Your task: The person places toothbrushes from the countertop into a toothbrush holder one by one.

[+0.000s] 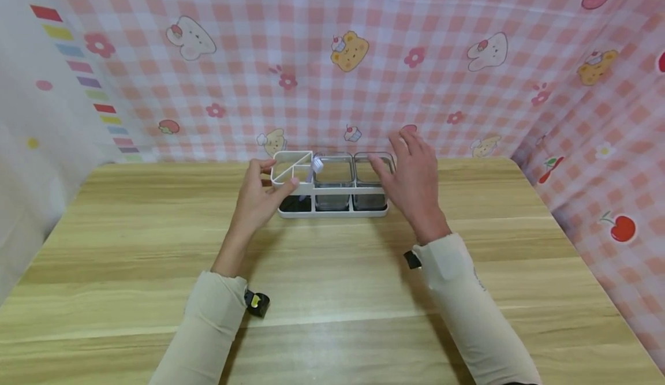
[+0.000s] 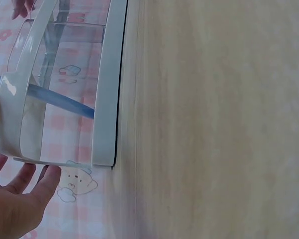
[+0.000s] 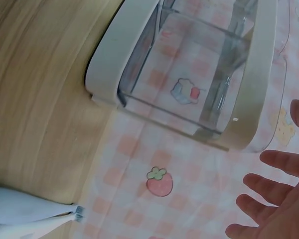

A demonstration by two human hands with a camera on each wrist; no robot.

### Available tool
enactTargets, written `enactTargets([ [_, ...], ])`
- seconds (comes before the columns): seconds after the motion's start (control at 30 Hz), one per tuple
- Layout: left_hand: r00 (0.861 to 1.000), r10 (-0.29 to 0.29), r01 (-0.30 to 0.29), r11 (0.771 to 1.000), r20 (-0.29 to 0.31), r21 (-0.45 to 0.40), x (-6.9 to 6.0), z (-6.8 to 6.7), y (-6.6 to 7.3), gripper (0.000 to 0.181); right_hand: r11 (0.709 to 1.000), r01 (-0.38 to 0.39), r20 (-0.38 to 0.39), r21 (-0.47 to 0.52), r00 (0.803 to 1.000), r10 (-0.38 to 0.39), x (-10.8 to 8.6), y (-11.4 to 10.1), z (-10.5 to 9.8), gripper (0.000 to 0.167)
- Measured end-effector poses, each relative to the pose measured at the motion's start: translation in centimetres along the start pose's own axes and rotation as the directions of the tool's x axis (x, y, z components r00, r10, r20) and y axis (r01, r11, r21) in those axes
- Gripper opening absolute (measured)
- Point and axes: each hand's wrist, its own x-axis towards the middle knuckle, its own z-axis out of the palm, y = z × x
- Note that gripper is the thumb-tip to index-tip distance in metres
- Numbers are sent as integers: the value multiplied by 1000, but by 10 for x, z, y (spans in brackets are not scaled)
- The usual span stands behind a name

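A white toothbrush holder (image 1: 340, 191) stands on the table, with a divided section on its left and two clear cups (image 1: 334, 171) to the right. A pale purple toothbrush (image 1: 316, 166) stands tilted in the divided section, its head up; in the left wrist view its bluish handle (image 2: 62, 101) slants down inside. My left hand (image 1: 254, 191) grips the holder's left end, thumb on the front of the upper band and fingers (image 2: 47, 184) around the side. At the right end, my right hand (image 1: 414, 183) is spread beside the right cup, its fingers apart from the holder in the right wrist view.
The wood-grain table (image 1: 332, 292) meets a pink checked cloth (image 1: 312, 102) right behind the holder. Two pale tapered things (image 3: 32, 206) with grey tips show low in the right wrist view; their kind is unclear. Dark wrist cameras (image 1: 257, 303) sit at both cuffs.
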Motion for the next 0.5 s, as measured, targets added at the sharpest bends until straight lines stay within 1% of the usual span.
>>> enactTargets([
  [0.17,1000,-1,1,1000,0,-1,-1,1,0,65,999,-50,-22,17,998,50,-2,9,0,61],
  [0.27,1000,-2,2,1000,1,1,-1,1,0,66,996,-85,-20,24,996,86,-4,15,-1,62],
  [0.5,1000,-2,2,1000,-3,5,-1,1,1,65,983,-185,52,13,981,184,-5,26,-4,66],
])
